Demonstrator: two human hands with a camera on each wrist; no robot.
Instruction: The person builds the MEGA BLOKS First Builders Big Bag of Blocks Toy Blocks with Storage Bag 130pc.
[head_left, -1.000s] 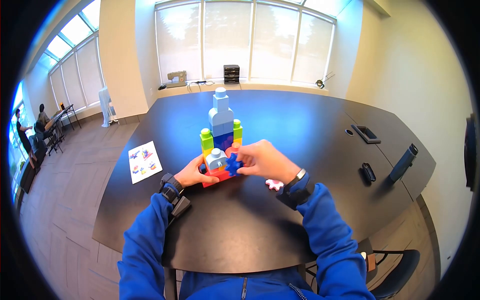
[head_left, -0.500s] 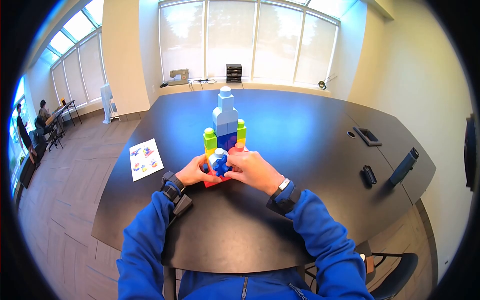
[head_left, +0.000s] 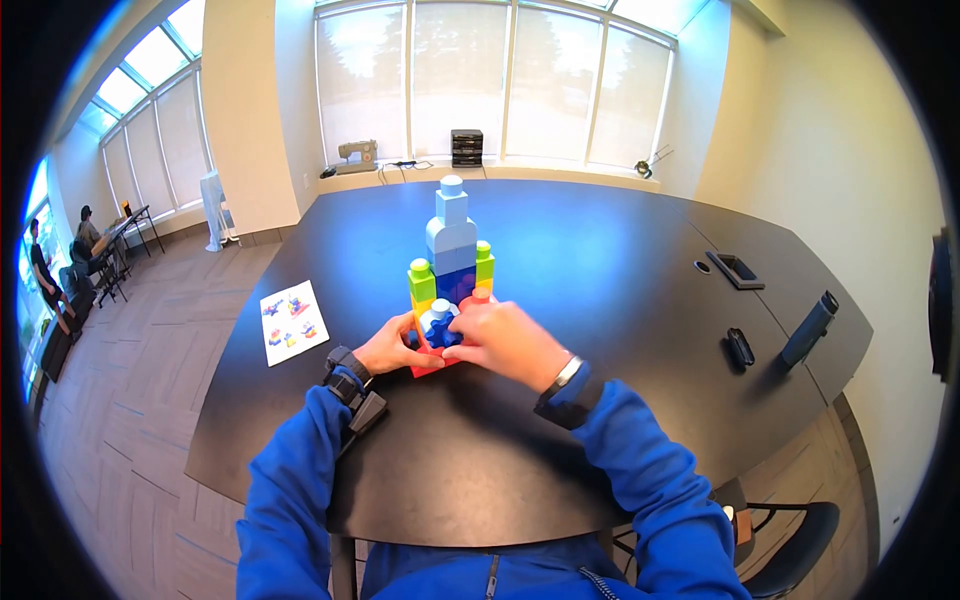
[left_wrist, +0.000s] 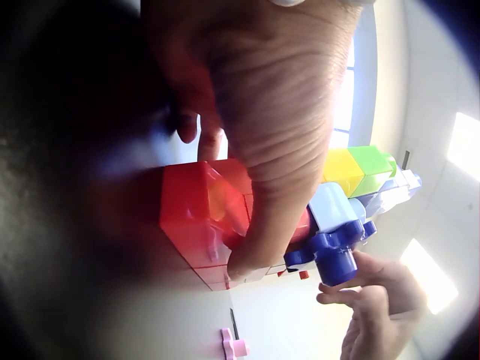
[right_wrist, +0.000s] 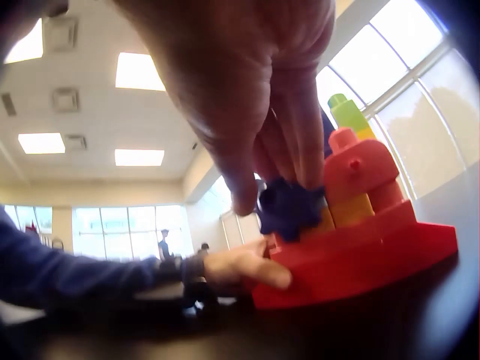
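Note:
A block tower stands on a red base (right_wrist: 360, 259), with light blue blocks (head_left: 451, 236) on top and green blocks (head_left: 422, 281) at its sides. The left hand (head_left: 388, 346) grips the base's near left part, its thumb across the front in the left wrist view. Between the thumb and fingers of the right hand (head_left: 512, 345) is a dark blue gear (left_wrist: 335, 251), held against the front of a light blue block (left_wrist: 330, 207). A red rounded block (right_wrist: 358, 171) sits beside the gear in the right wrist view.
A picture sheet (head_left: 293, 322) lies left on the dark table (head_left: 480, 480). At the right are a black case (head_left: 740, 347) and a dark bottle (head_left: 810, 329). A pink gear (left_wrist: 228, 344) shows in the left wrist view. Two people are far left.
The right hand has moved left with the blue gear, from beside the light blue block to its front. The left hand keeps its grip on the base.

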